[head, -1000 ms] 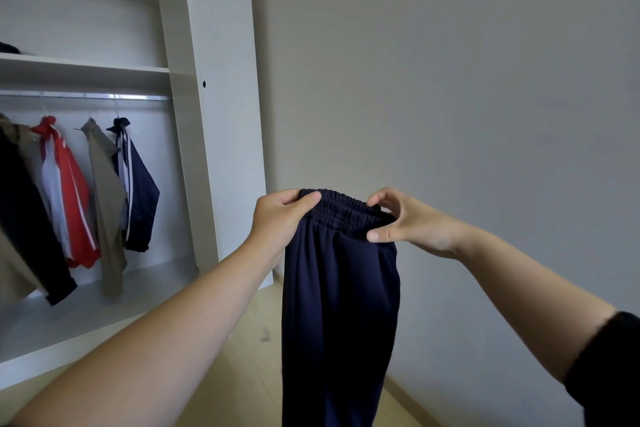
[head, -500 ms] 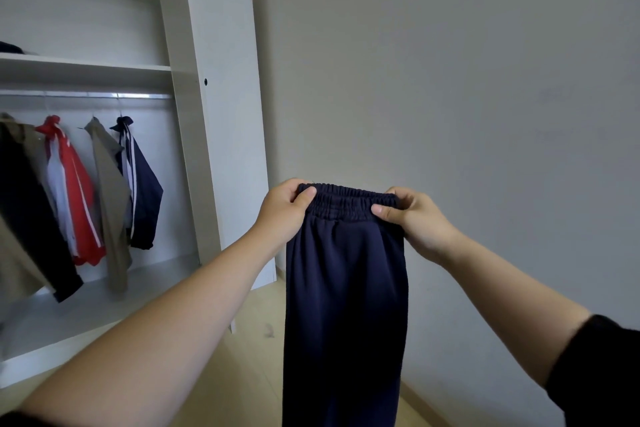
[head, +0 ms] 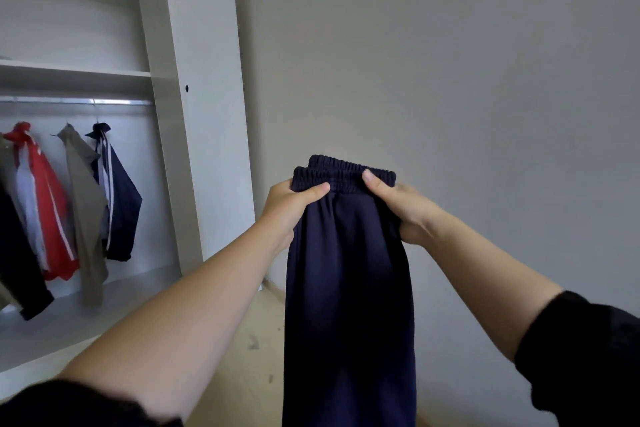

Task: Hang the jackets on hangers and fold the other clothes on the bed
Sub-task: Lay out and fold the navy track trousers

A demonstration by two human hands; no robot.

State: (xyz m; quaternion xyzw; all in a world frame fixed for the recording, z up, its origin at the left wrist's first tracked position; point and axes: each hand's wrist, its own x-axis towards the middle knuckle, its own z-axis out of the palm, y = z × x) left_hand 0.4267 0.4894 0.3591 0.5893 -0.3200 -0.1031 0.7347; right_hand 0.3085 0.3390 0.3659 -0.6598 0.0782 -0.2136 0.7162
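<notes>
Dark navy trousers (head: 348, 288) with an elastic waistband hang straight down in front of me, legs together, running out of view at the bottom. My left hand (head: 287, 208) pinches the waistband's left end, thumb on the front. My right hand (head: 401, 208) grips the right end, thumb across the elastic. In the open wardrobe at the left, several jackets hang on a rail: a red and white one (head: 41, 204), a khaki one (head: 86, 215) and a navy one with white stripes (head: 117, 198).
The white wardrobe door (head: 207, 135) stands open just left of my arms. A shelf (head: 72, 71) runs above the metal rail (head: 72, 101). A plain grey wall fills the right side. Light wooden floor (head: 249, 357) shows below; the bed is out of view.
Both hands have shifted to grip the waistband lower, with thumbs now over its front. The waistband sits straighter and the view has tilted slightly.
</notes>
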